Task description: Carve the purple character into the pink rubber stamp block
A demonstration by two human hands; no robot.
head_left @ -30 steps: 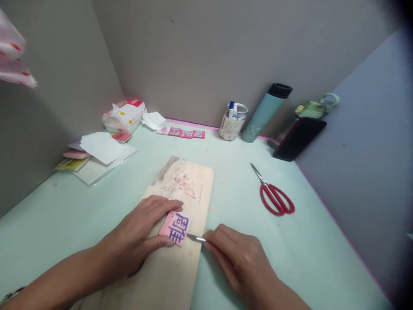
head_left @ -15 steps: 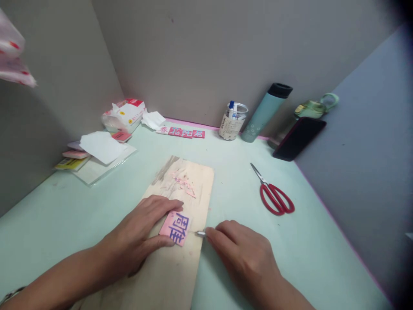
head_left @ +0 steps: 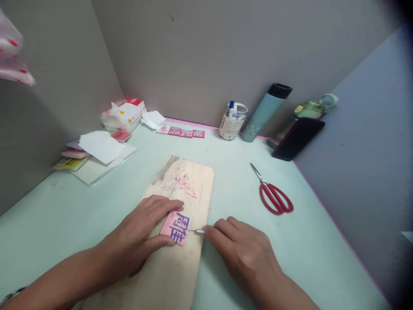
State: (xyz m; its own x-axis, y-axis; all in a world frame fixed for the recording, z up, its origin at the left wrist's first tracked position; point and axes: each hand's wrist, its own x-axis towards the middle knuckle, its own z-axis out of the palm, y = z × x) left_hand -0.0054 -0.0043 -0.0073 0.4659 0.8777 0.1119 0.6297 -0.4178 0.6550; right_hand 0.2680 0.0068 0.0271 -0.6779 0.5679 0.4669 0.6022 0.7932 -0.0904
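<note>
A pink square slab [head_left: 167, 224], like a carving rubber, lies on the wooden board [head_left: 180, 275] with a purple character drawn on it. My left hand [head_left: 148, 224] grips the slab between the thumb at its near edge and the fingers at its far edge. In my right hand [head_left: 241, 245], closed over the board's right edge, is a thin carving knife [head_left: 199, 231] with a silvery shaft. Its fine tip reaches the slab's right edge. Most of the knife's handle is hidden inside the fist. Pink shavings [head_left: 185, 183] are scattered on the board beyond the slab.
Red-handled scissors [head_left: 272, 193] lie to the right. Along the back stand a jar of pens [head_left: 232, 125], a teal bottle [head_left: 266, 114] and a phone [head_left: 298, 138]. Carved pink pieces [head_left: 185, 132] sit in a row. Papers [head_left: 103, 148] and a tissue pack [head_left: 124, 115] are at left.
My right hand has shifted very slightly to the left and up, with the knife tip still at the slab's right edge. My left hand and the slab have barely moved.
</note>
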